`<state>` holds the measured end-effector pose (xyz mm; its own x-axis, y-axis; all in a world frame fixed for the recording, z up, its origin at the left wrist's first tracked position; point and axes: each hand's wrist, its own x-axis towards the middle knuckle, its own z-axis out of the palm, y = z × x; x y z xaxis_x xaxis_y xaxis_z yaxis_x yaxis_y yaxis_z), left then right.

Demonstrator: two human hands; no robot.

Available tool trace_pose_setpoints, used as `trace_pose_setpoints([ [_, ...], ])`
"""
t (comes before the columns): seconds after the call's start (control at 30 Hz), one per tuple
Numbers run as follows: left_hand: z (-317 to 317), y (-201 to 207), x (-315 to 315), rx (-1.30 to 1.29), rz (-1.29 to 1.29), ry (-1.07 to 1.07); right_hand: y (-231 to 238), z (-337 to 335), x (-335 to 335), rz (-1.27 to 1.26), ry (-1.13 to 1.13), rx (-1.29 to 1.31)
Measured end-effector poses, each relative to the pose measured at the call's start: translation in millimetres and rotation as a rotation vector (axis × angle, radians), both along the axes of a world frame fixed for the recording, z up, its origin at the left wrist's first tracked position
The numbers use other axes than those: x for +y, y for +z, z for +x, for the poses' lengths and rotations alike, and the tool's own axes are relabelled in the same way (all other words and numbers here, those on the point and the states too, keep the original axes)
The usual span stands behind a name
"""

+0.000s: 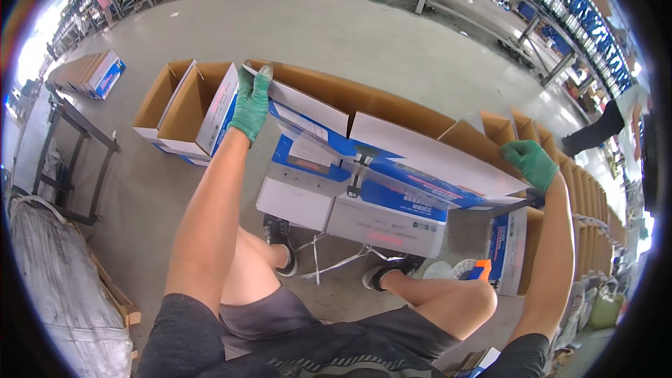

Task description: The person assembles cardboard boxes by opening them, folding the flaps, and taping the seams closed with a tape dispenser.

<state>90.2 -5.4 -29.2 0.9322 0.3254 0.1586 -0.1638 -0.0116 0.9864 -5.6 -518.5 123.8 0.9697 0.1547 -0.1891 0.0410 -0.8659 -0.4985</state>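
Both my hands wear green gloves and are at the ends of a long cardboard box (pixel 427 150), white and blue outside, brown inside, its top open. My left hand (pixel 250 106) is closed on the upper edge at the left end, fingers pointing up. At the right end my right hand (pixel 533 162) is curled round the corner by a flap; its fingertips are partly hidden. Below the box, between my legs, lies a flattened white and blue cardboard piece (pixel 388 220). Two open boxes (pixel 187 108) stand just left of my left hand.
Many open cartons (pixel 584 192) stand in a row at the right. An orange and blue tape dispenser (pixel 480 270) is beside my right knee. White straps (pixel 334 264) lie on the floor. A metal frame (pixel 84 143) and wrapped bundle (pixel 63 280) are at left; a person (pixel 605 126) stands far right.
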Motion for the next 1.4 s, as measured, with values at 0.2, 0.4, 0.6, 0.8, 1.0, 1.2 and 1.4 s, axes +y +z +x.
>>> trace_pose_setpoints([
  [0.2,4,23,-17,-0.185,0.075,-0.069,2,9,34,-0.676,0.097,-0.128],
  [0.4,-5,27,-48,0.038,-0.095,-0.446,-6,15,63,-0.576,-0.145,0.066],
  [0.6,-12,-4,-84,0.153,0.641,-0.389,-55,8,98,-0.026,-0.167,0.606],
  [0.8,-10,-18,-88,0.079,0.674,-0.31,-12,-17,101,-0.198,0.422,0.714],
  [1.0,-8,-21,-76,0.066,0.735,-0.415,-25,1,95,-0.24,0.221,0.42],
  [1.2,-27,-15,-41,0.479,-0.097,-0.715,-93,15,85,-0.607,0.22,-0.005],
  [1.4,-48,-20,-60,0.073,0.617,-0.617,-93,80,56,-0.394,0.194,-0.13],
])
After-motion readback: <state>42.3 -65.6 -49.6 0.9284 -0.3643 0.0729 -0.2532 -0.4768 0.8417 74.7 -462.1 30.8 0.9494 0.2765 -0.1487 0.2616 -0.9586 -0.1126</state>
